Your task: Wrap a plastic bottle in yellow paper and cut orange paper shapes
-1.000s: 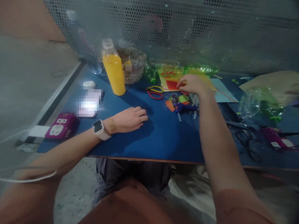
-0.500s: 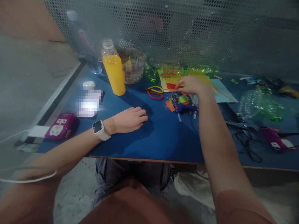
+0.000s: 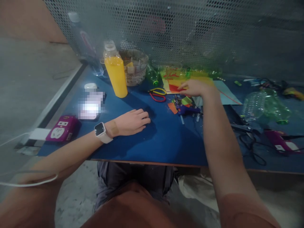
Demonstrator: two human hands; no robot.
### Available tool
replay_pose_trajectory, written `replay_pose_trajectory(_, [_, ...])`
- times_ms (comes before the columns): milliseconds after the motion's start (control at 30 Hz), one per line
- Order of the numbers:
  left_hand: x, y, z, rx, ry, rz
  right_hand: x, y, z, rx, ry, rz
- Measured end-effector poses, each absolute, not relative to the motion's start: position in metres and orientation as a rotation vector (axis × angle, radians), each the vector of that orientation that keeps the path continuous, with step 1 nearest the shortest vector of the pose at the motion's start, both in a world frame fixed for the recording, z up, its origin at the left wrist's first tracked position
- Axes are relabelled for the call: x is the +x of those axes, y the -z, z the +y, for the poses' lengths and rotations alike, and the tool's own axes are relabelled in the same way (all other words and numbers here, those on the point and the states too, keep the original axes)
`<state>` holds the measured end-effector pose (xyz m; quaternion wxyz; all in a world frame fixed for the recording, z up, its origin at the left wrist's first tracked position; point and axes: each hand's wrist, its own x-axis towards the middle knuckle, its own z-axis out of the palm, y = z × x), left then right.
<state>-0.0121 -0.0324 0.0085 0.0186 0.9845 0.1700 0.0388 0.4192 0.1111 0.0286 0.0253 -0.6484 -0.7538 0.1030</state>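
Head view: the right hand (image 3: 194,88) has barely shifted, so work stays at the red paper (image 3: 173,87), one o'clock; whether the bent fingers pinch it, I cannot tell. Toward eight, the left hand (image 3: 131,123) rests, fingers slightly apart, on the blue tabletop (image 3: 147,148); perforated mesh (image 3: 166,41) stands at twelve.

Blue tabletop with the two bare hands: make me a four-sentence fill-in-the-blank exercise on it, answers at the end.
1. The left hand, palm down, has a ____ on its wrist with a white band.
2. The looped tool handles beyond that hand are red and ____.
3. The blue tool lies nearer the ____ hand than the left one.
4. The plug on the left-end purple socket block is ____.

Missing words: watch; yellow; right; white.
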Motion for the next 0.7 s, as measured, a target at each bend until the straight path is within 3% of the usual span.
replay_pose_trajectory(700, [-0.013, -0.006, -0.032, 3.033, -0.182, 0.522, 0.413, -0.035, 0.109, -2.028, -0.328, -2.44])
